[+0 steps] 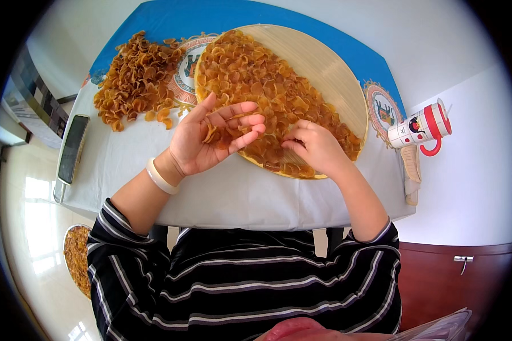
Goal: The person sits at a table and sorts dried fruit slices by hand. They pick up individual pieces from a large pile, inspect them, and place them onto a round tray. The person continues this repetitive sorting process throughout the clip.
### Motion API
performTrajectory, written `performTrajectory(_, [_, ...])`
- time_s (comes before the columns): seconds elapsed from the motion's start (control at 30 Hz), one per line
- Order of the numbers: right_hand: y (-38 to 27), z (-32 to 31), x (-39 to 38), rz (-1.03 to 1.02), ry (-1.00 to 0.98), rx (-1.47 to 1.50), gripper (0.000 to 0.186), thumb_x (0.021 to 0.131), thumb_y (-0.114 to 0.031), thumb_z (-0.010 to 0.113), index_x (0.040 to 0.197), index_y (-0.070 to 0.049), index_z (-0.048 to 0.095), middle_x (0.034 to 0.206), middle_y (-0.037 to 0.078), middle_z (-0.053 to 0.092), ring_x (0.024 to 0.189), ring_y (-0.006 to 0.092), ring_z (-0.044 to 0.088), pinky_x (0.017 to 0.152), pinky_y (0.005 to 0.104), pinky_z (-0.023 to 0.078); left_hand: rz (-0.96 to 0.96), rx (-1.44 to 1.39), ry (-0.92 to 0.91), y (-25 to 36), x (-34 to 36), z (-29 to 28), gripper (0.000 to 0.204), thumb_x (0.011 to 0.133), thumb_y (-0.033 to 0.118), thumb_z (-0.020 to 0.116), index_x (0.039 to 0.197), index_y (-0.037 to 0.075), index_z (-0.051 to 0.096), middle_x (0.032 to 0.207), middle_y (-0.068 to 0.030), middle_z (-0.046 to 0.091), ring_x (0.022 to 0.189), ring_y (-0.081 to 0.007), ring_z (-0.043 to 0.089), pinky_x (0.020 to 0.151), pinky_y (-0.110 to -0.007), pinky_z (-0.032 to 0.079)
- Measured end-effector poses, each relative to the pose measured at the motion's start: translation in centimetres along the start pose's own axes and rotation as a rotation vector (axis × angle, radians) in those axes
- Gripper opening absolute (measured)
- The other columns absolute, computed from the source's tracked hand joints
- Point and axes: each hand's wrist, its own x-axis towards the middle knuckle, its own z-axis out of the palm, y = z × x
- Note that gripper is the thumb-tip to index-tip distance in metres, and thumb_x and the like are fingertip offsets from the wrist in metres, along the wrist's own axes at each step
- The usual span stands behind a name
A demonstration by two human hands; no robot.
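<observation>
A round wooden board [324,62] on the table is mostly covered with amber, translucent dried slices [239,62]. My left hand [207,136] is palm up over the board's near left edge, fingers loosely curved and holding a few slices [213,134]. My right hand [313,145] is lower on the board's right part, its fingers bent together down at the spread slices; whether they grip one is hidden. A loose heap of the same slices [133,85] lies left of the board.
A phone [71,149] lies on the table's left edge. A red-and-white mug [421,125] stands at the right. The tablecloth [125,165] has printed medallions. A tray of slices [77,256] is lower left, and a dark red cabinet [455,284] lower right.
</observation>
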Motion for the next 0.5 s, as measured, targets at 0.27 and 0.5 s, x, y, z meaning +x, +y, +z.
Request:
performTrajectory(0.27, [-0.6, -0.5, 0.3, 0.015, 0.015, 0.017, 0.015, 0.087, -0.018, 0.071, 0.095, -0.006, 0.071, 0.094, 0.009, 0.063, 0.088, 0.03, 0.065, 0.075, 0.0414, 0.053, 0.002, 0.013, 0.018, 0.0, 0.0, 0.1, 0.066, 0.108, 0.049, 0.031, 0.142, -0.006, 0.046, 0.132, -0.0248, 0.058, 0.129, -0.0368, 0.054, 0.115, -0.04, 0.043])
performTrajectory(0.5, [-1.3, -0.5, 0.5, -0.035, 0.032, 0.055, 0.012, 0.087, -0.011, 0.071, 0.099, -0.009, 0.074, 0.097, 0.007, 0.065, 0.09, 0.0269, 0.065, 0.079, 0.0371, 0.053, 0.001, 0.003, 0.016, 0.0, 0.0, 0.0, 0.066, 0.108, 0.048, 0.031, 0.141, -0.006, 0.046, 0.132, -0.0249, 0.058, 0.129, -0.0369, 0.053, 0.115, -0.04, 0.043])
